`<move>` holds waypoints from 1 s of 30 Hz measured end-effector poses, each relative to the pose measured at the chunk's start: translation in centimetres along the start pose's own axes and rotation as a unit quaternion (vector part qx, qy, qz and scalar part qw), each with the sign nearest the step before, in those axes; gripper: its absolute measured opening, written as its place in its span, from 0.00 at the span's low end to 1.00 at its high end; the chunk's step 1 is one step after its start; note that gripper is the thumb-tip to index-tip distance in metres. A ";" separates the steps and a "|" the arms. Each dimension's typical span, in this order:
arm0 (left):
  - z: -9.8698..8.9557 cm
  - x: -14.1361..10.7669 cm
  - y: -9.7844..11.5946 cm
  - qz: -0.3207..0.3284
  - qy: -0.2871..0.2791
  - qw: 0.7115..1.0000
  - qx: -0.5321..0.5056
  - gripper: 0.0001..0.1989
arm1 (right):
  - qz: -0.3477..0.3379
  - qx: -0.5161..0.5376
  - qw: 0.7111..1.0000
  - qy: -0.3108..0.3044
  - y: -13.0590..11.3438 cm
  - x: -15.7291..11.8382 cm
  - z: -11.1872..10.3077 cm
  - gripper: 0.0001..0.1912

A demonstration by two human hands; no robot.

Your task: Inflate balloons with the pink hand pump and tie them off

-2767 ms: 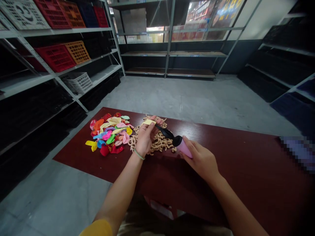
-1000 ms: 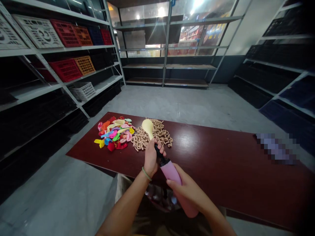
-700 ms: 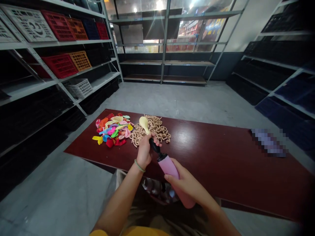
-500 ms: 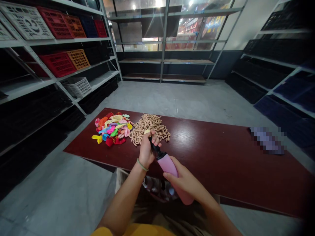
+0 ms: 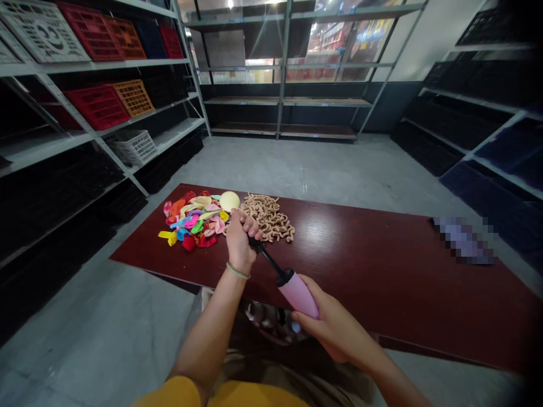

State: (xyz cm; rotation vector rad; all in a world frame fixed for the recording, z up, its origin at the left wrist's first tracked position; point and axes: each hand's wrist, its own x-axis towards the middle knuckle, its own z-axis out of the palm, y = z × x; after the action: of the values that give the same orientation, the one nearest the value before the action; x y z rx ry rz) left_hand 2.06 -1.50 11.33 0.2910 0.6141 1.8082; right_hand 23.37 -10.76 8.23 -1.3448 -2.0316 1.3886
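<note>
My right hand [image 5: 324, 314] is wrapped around the pink barrel of a hand balloon pump [image 5: 297, 295]. A thin black rod stretches from the barrel to the pump's black end, which my left hand [image 5: 241, 240] grips. Above my left thumb and fingers bulges a small, partly inflated pale yellow balloon [image 5: 229, 202]; its neck is hidden in that hand. Just left of it lies a heap of flat, many-coloured balloons [image 5: 197, 220]. Behind my left hand is a pile of tan, curved pieces [image 5: 271, 217], whose kind I cannot make out.
The dark red table [image 5: 360, 265] spans the view in front of me. A blurred-out flat item [image 5: 462, 240] lies at its right end. Below the near edge is an open container with shiny contents [image 5: 271, 322]. Shelves with plastic crates [image 5: 97, 107] line the left wall.
The pale yellow balloon has swollen from a small tip to a round bulb. My hands have moved apart, left hand up and left, exposing the pump's black rod.
</note>
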 end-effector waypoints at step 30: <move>-0.7 -1.7 -1.5 0.070 0.030 0.995 0.060 0.15 | 0.014 -0.014 1.000 0.002 1.1 -1.5 0.3 0.32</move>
State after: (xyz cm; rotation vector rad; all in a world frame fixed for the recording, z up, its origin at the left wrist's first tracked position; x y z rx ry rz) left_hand 3.49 -2.90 10.09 0.3699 0.7621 1.9227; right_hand 24.42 -12.13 7.50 -1.3927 -2.0448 1.3736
